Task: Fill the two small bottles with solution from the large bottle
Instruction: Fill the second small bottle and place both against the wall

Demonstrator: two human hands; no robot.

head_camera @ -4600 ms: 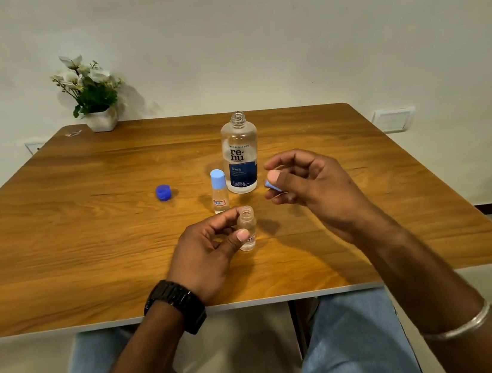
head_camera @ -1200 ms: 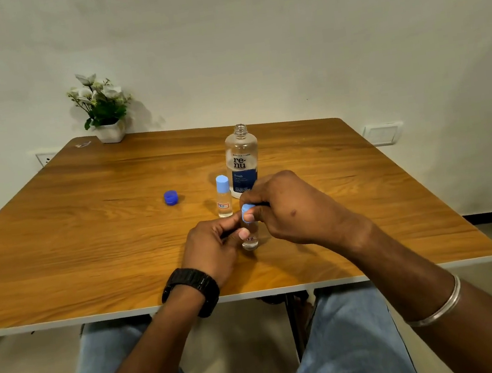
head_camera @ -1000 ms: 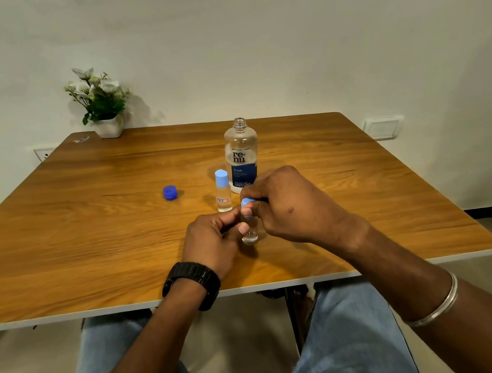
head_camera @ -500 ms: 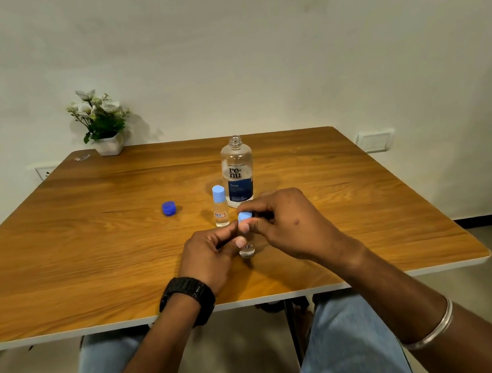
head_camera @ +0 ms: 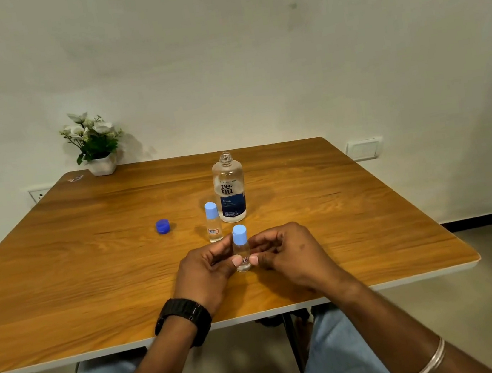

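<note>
A small clear bottle [head_camera: 242, 251] with a light blue cap stands on the wooden table [head_camera: 93, 269] between my hands. My left hand [head_camera: 204, 268] pinches its lower body from the left. My right hand [head_camera: 291, 255] pinches it from the right with thumb and curled fingers. A second small bottle [head_camera: 213, 222], also capped in light blue, stands just behind. The large clear bottle [head_camera: 229, 188] with a dark blue label stands uncapped behind that. Its dark blue cap [head_camera: 162, 226] lies on the table to the left.
A white pot with flowers [head_camera: 95, 143] sits at the table's far left corner. The near table edge [head_camera: 255, 318] runs just above my knees. A wall lies behind the table.
My right hand has come off the light blue cap, which now sits on the near small bottle, and moved down to the bottle's side. The camera has tilted up.
</note>
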